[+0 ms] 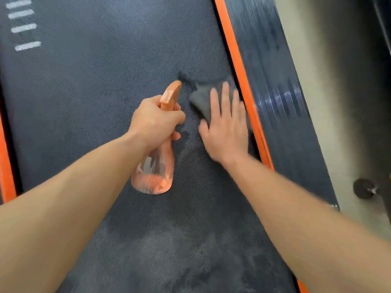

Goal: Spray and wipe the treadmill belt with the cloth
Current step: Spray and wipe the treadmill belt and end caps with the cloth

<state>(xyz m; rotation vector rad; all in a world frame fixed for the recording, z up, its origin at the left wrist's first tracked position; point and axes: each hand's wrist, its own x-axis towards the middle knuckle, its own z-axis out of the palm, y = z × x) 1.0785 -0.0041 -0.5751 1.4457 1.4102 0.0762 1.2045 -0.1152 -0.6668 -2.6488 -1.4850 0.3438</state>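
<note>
Our right hand point(225, 132) presses flat, fingers straight, on the grey cloth point(206, 100) at the belt's point(84, 102) right edge, against the orange strip point(243, 85). Our left hand point(154, 121) grips the spray bottle point(155, 172) just beside.

- Cloth point(203, 98): lies on the treadmill belt point(84, 102), against its right edge; right hand point(226, 130) flat on top.
- Spray bottle point(156, 170): just left of the cloth, over the belt's middle, neck gripped by the left hand point(154, 121).
- Side rail point(281, 106): runs along the belt's right edge; floor point(317, 102) to its right.
</note>
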